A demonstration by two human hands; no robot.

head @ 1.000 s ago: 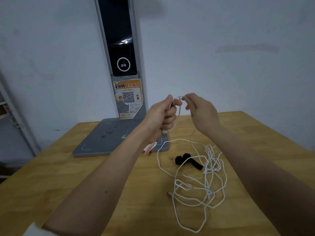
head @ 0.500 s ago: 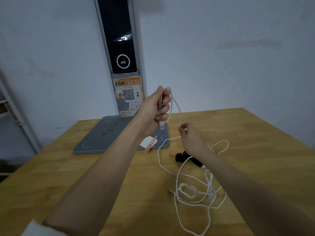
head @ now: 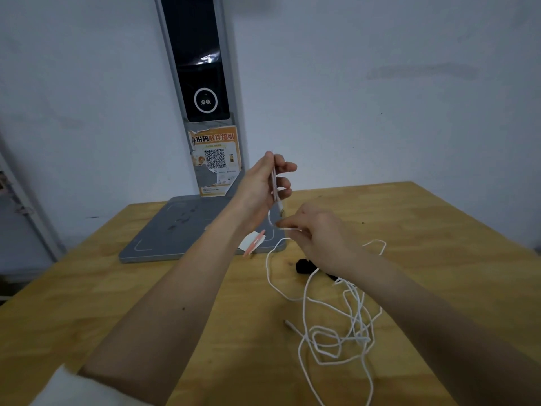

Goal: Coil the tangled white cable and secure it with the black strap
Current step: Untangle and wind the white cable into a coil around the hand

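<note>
Since half a second ago, right hand [head: 322, 238] dropped, pinching thin white cable [head: 330, 341]; left hand [head: 263, 186] grips folded strands. I'd keep loops even, tangle and black fabric strap [head: 304, 266] lying on wooden table [head: 439, 230].

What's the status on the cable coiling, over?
Left hand shut on white cable near its plug. Right hand pinching the next stretch. Most cable loose, tangled on table. Black strap untouched.

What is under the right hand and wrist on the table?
Part of the black strap shows left of the right hand's wrist, with white cable nearby. The strap's other end is mostly covered.
</note>
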